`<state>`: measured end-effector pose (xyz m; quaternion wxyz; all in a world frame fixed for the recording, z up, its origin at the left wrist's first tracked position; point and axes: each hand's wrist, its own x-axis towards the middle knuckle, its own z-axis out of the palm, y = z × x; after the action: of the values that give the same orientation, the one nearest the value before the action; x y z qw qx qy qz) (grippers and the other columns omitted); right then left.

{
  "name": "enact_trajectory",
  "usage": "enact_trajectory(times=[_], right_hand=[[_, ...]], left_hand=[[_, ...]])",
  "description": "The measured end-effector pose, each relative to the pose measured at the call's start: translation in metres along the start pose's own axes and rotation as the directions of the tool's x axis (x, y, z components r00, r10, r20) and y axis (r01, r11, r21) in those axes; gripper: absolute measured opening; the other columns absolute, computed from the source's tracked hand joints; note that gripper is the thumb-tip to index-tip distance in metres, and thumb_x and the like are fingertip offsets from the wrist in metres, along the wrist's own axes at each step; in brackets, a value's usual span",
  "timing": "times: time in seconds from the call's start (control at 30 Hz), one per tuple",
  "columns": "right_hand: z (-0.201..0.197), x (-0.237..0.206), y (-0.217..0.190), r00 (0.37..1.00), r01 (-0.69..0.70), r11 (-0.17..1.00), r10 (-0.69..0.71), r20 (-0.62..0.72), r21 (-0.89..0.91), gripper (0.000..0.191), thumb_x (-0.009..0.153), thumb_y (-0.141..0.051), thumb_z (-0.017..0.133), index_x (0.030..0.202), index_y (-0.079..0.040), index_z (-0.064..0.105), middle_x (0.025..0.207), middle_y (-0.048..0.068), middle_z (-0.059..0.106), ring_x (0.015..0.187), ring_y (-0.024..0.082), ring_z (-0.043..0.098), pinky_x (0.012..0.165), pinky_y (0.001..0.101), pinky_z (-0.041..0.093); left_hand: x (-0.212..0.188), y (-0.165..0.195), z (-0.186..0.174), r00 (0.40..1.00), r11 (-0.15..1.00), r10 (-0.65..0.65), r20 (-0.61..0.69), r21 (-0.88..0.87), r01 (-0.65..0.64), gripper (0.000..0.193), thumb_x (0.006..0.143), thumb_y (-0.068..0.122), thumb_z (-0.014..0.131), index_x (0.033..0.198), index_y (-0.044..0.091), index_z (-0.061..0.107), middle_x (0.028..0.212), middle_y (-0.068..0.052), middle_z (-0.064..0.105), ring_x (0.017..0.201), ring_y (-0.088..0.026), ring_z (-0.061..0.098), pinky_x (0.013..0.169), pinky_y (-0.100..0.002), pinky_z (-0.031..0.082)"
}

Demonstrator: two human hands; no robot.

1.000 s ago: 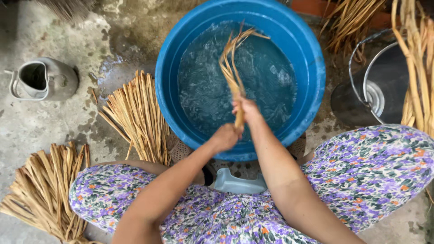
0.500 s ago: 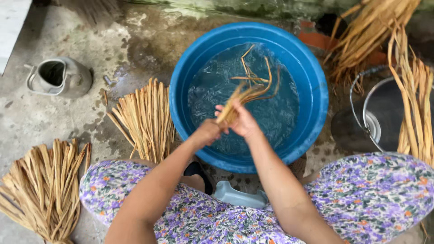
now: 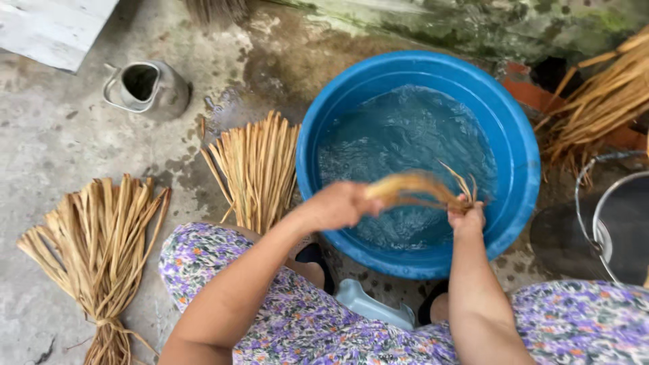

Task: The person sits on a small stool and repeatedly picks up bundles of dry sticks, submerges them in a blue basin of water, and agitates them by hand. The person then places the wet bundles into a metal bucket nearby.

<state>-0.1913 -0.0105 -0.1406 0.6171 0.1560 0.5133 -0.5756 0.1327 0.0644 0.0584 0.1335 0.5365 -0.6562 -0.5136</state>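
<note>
A bundle of wet straw-coloured reed strips (image 3: 414, 188) is stretched between both hands above the near rim of a blue plastic basin (image 3: 519, 145) filled with water. My left hand (image 3: 336, 206) grips one end of the strips. My right hand (image 3: 466, 216) grips the other end, where loose tips stick up. The strips are blurred by motion.
Two tied bundles of dry reeds lie on the wet concrete floor: one (image 3: 255, 169) just left of the basin, another (image 3: 101, 250) farther left. A metal jug (image 3: 145, 88) stands at upper left. A metal bucket (image 3: 618, 226) and more reeds (image 3: 598, 101) are at right.
The strips have come out of the water toward the basin's near rim. The hands, earlier together at one end, have moved apart and hold the strips stretched between them.
</note>
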Motion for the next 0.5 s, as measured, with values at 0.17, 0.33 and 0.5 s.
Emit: enact_trajectory(times=[0.17, 0.33, 0.5], right_hand=[[0.05, -0.039, 0.057, 0.902, -0.153, 0.947, 0.252, 0.351, -0.284, 0.097, 0.085, -0.081, 0.049, 0.142, -0.004, 0.033, 0.15, 0.028, 0.053, 0.128, 0.043, 0.062, 0.102, 0.0589, 0.051], [0.073, -0.044, 0.118, 0.709, 0.003, 0.821, 0.401, 0.58, -0.571, 0.053, 0.098, -0.042, 0.068, 0.135, -0.006, 0.055, 0.115, 0.012, 0.072, 0.09, 0.021, 0.069, 0.083, 0.0411, 0.057], [0.05, -0.005, 0.103, 0.776, -0.13, 0.808, 0.443, 0.448, -0.575, 0.039, 0.1, -0.039, 0.058, 0.125, -0.008, 0.062, 0.073, 0.0, 0.061, 0.053, 0.011, 0.051, 0.06, 0.0325, 0.053]], left_hand=[[0.069, -0.06, 0.001, 0.944, 0.977, -0.149, -0.293, -0.193, 0.094, 0.035, 0.092, 0.044, 0.064, 0.096, 0.013, 0.08, 0.069, -0.004, 0.075, 0.069, -0.017, 0.071, 0.067, -0.034, 0.053], [0.112, -0.119, 0.088, 0.982, 0.958, -0.159, -0.104, -0.255, 0.128, 0.03, 0.092, 0.034, 0.062, 0.091, 0.007, 0.074, 0.081, -0.014, 0.075, 0.075, -0.026, 0.073, 0.07, -0.043, 0.058], [0.101, -0.094, 0.159, 0.993, 0.921, 0.059, 0.106, 0.377, -0.095, 0.031, 0.095, 0.031, 0.056, 0.106, 0.008, 0.072, 0.103, -0.021, 0.071, 0.096, -0.038, 0.072, 0.084, -0.051, 0.056]])
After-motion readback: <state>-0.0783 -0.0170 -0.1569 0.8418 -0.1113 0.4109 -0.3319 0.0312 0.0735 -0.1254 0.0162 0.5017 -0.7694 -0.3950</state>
